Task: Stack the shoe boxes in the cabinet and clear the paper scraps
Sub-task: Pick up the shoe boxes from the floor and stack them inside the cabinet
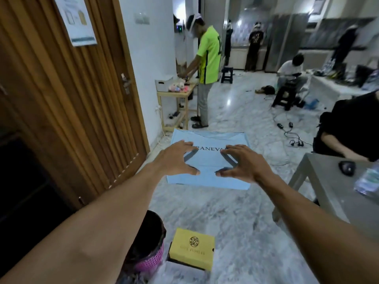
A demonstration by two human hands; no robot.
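My left hand (176, 158) and right hand (246, 163) are spread wide above the blue shoe box (208, 138), holding nothing; I'd grip opposite edges evenly and keep it level

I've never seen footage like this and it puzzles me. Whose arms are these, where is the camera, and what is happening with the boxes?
There is no machine here. A person wears a wide-angle camera on the head, so this single picture looks forward and down along their own two bare arms. The left hand and right hand are spread, fingers open, over the lid of a light blue shoe box. Their shadows fall on the lid and neither hand grips it; whether the fingertips touch it I cannot tell. Nearer the wearer, a yellow shoe box lies beside a dark bin with pink mesh. A grey table stands at the right.
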